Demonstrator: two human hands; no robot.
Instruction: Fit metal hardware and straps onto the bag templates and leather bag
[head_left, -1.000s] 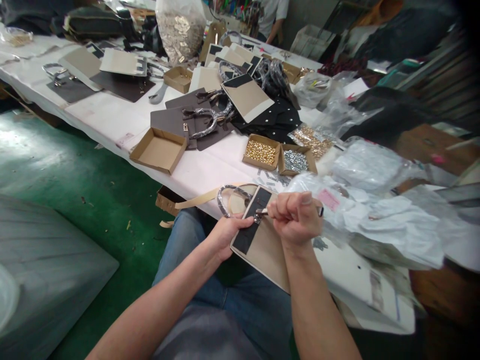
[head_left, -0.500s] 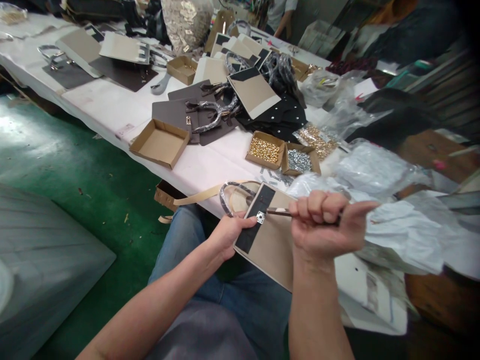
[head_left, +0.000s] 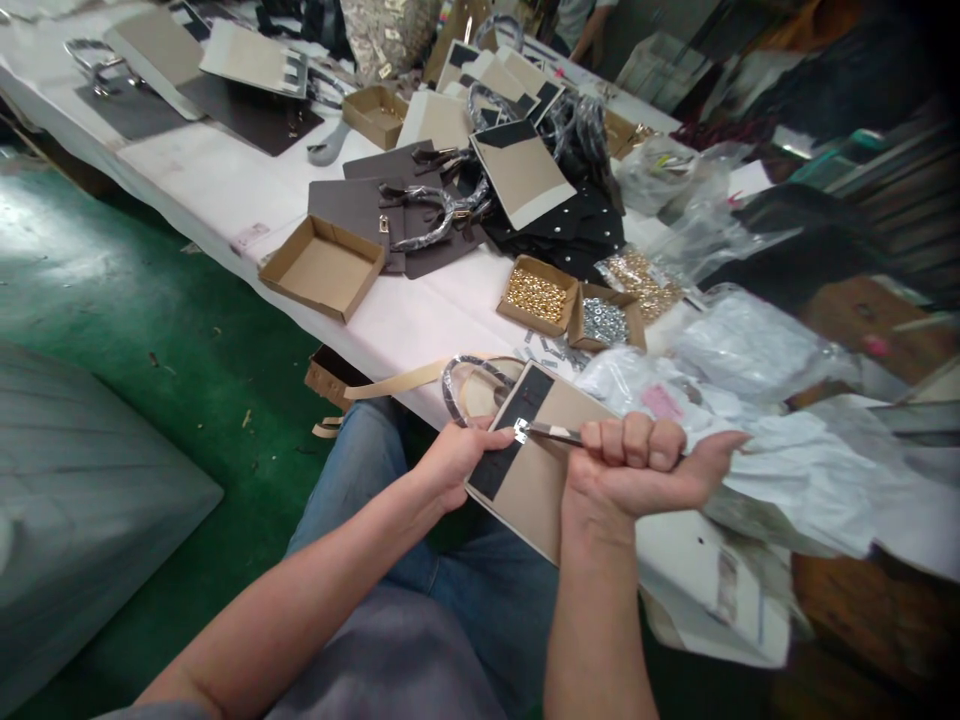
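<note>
My left hand [head_left: 459,462] grips the left edge of a beige panel [head_left: 536,490] with a dark strip [head_left: 501,462], its thumb beside a small silver metal plate [head_left: 520,431] on the strip. Fingers of my right hand [head_left: 637,460] are wrapped round a thin metal tool [head_left: 555,433], thumb stretched out to the right. The tool's tip meets the small plate. A plastic-wrapped handle loop [head_left: 454,385] shows behind the panel's upper left side. The panel rests over my lap, partly hidden by my right forearm.
Boxes of gold pieces [head_left: 536,297] and silver pieces [head_left: 604,320] stand on the white table [head_left: 427,310], near a shallow cardboard box [head_left: 324,268]. Dark panels [head_left: 352,215] lie beyond. Plastic bags [head_left: 757,345] are at right. A person's arm [head_left: 592,35] shows at the back.
My right hand has moved slightly left and the tool's tip has come from just right of the small plate onto it. The camera view has shifted a little.
</note>
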